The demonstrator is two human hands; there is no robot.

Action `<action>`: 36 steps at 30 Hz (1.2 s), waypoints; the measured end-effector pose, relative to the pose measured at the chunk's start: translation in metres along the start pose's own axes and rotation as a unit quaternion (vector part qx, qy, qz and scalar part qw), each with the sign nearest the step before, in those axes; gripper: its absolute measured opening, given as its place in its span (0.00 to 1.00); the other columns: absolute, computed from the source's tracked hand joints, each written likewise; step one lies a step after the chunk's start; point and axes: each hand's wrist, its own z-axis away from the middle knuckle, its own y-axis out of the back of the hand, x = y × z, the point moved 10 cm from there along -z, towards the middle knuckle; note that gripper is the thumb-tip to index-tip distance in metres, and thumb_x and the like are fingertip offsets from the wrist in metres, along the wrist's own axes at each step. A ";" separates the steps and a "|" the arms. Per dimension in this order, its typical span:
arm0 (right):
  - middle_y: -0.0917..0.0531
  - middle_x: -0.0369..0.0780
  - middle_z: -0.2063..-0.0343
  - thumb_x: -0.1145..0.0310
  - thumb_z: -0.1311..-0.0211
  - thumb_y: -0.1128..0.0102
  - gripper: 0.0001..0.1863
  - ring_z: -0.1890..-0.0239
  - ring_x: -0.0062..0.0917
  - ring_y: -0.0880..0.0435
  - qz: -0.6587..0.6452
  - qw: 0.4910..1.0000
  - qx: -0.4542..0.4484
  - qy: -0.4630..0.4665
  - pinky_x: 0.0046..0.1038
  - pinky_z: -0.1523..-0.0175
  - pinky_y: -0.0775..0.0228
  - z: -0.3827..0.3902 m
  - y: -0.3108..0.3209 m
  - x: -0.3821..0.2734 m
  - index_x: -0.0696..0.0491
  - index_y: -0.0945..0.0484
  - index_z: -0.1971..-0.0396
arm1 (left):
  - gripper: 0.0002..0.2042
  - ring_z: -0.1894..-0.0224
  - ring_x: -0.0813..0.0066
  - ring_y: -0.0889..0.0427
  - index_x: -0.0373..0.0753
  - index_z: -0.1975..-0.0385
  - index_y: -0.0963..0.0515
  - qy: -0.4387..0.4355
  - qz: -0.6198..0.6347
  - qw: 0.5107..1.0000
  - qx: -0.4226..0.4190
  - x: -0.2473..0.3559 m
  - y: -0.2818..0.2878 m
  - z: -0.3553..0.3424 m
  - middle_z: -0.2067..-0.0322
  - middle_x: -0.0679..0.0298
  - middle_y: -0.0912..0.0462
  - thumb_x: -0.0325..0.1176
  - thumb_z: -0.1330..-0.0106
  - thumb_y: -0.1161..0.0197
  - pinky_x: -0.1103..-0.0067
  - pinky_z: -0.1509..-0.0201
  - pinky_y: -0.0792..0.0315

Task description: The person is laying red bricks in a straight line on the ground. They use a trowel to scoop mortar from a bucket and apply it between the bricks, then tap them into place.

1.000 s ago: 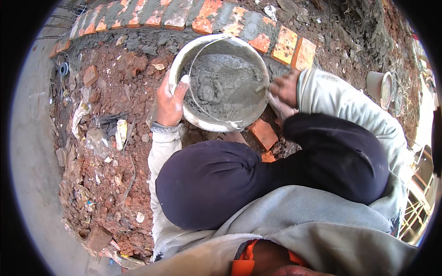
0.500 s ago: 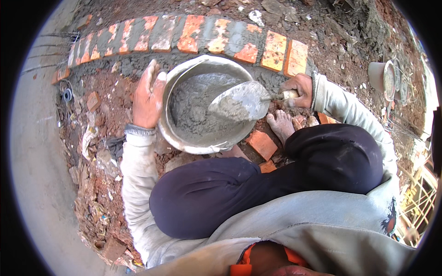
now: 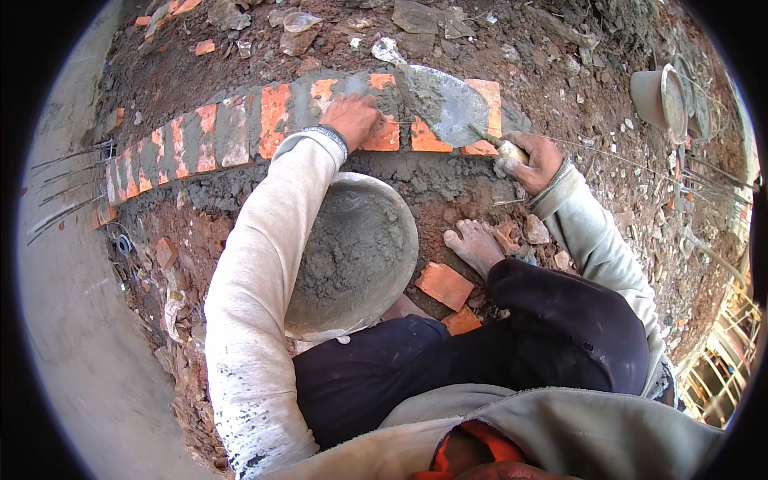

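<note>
The curved row of bricks with grey mortar [image 3: 206, 140] crosses ahead of me. My left hand [image 3: 350, 120] rests on its top, fingers bent and slightly apart. My right hand [image 3: 532, 164] is closed round the handle of a trowel, whose mortar-smeared blade [image 3: 452, 112] lies over the bricks at the row's right end. Below my left hand, between my arms, a white bucket [image 3: 406, 232] holds wet mortar [image 3: 344, 248]; my left sleeve hides part of it. Beside it are my bare foot [image 3: 472, 248] and a loose orange brick [image 3: 444, 284].
Another bucket [image 3: 660, 100] lies at the upper right near thin wires. Steel bars [image 3: 72, 180] stick out at the left over a concrete strip [image 3: 72, 320]. Red soil, rubble and brick pieces surround the row. Pale sticks [image 3: 724, 360] are at the lower right.
My left hand has left the bucket and moved up onto the bricks. The trowel has come out of the bucket and moved up and right to the row. The view has shifted.
</note>
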 end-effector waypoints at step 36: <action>0.22 0.53 0.79 0.62 0.37 0.46 0.17 0.70 0.54 0.20 0.278 0.950 -0.111 0.093 0.47 0.69 0.29 -0.034 -0.050 0.017 0.60 0.32 0.57 | 0.19 0.49 0.48 0.22 0.33 0.51 0.23 0.197 0.330 0.923 0.002 -0.027 -0.002 0.003 0.54 0.46 0.20 0.40 0.34 0.46 0.64 0.43 0.31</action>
